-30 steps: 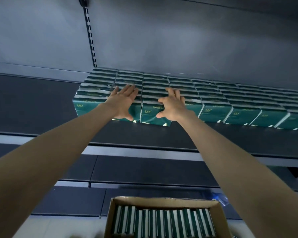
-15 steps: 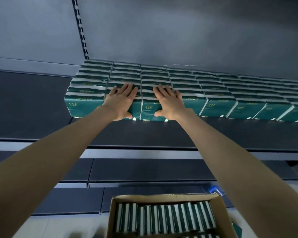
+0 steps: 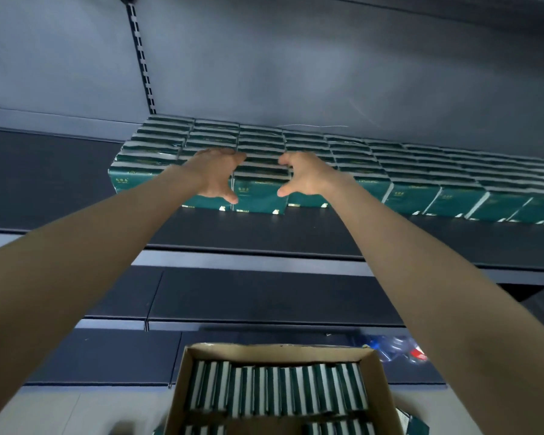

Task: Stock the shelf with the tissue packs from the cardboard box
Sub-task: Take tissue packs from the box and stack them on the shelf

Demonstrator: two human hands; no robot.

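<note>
Nearest, the cardboard box [image 3: 382, 387] holds tissue packs [image 3: 277, 390] on edge. Above and beyond the box, left hand [image 3: 214, 175] and right hand [image 3: 305, 175] curl fingers and thumbs around 1 front pack [image 3: 259, 191] on the shelf [image 3: 264, 233], seemingly gripping it; more shelved packs [image 3: 421, 171] lie behind.

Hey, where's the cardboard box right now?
In the head view the cardboard box sits bottom centre, low beneath the stocked shelf, with tissue packs standing inside.
</note>
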